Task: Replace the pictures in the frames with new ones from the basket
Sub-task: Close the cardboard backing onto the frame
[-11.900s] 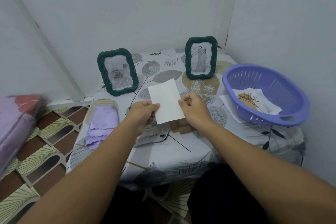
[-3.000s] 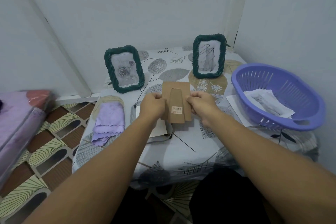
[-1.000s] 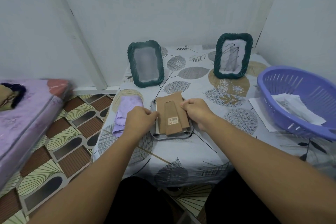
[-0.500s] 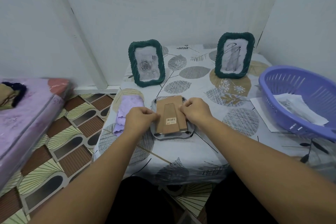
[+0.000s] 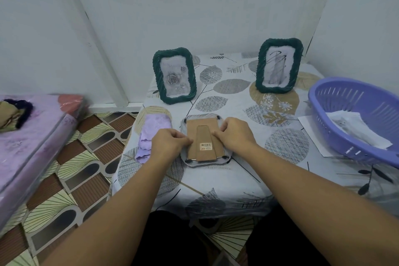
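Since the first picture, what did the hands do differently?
Back then both hands held a white paper up. That paper is out of sight now. The brown backing board, held up in the air three seconds ago, came down into the face-down frame; the left hand and right hand press its edges. The two green frames, purple cloth and basket stayed put.

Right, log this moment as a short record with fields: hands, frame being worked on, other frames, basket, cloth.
left hand: fingers curled at the left edge of the cardboard backing
right hand: fingers curled at the backing's right edge
face-down frame: lies flat, backing and stand upward, barcode sticker showing
green frames: two upright, rose picture on the left, line drawing on the right
basket: purple, holds paper pictures
cloth: lilac, left of the face-down frame
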The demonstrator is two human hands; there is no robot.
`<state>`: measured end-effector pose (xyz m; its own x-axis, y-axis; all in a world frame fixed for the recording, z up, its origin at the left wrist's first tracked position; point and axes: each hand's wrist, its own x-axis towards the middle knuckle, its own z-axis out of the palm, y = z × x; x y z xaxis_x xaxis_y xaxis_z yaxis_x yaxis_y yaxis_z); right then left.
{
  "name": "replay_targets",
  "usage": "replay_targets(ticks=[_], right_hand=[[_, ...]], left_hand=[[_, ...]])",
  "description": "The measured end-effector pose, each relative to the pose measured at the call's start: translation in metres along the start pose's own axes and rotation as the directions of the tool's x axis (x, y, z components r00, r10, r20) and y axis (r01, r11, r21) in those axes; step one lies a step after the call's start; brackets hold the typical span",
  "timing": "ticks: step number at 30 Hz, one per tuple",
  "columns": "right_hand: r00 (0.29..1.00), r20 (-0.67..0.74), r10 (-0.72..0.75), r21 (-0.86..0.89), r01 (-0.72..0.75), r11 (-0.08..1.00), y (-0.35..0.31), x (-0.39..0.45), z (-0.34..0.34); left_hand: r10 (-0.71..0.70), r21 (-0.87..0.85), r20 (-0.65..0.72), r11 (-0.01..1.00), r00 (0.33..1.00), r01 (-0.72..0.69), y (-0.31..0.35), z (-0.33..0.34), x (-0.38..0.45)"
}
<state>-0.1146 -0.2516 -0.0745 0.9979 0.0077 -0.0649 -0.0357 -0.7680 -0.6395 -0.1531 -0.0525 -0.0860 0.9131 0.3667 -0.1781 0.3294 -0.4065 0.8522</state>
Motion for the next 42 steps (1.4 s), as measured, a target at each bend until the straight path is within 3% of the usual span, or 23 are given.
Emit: replay_targets(ticks=[20, 27, 35, 42], right_hand=[[1.0, 0.02, 0.011, 0.054, -0.012, 0.998, 0.004, 0.007, 0.002], [0.964, 0.022, -0.265, -0.194, 0.264, 0.945, -0.005, 0.008, -0.002], [0.998, 0.044, -0.047, -0.08, 0.051, 0.995, 0.003, 0.022, 0.002], [0.999, 0.024, -0.038, -0.012, 0.038, 0.999, 0.01, 0.021, 0.009]], left_hand=[[0.037, 0.109, 0.019, 0.993, 0.999, -0.039, 0.006, 0.008, 0.011], [0.098, 0.201, -0.062, 0.976, 0.993, -0.084, 0.014, 0.003, 0.022], [0.144, 0.27, -0.077, 0.956, 0.987, -0.118, 0.021, 0.013, 0.03], [0.132, 0.173, -0.189, 0.98, 0.973, -0.099, 0.009, 0.026, 0.026]])
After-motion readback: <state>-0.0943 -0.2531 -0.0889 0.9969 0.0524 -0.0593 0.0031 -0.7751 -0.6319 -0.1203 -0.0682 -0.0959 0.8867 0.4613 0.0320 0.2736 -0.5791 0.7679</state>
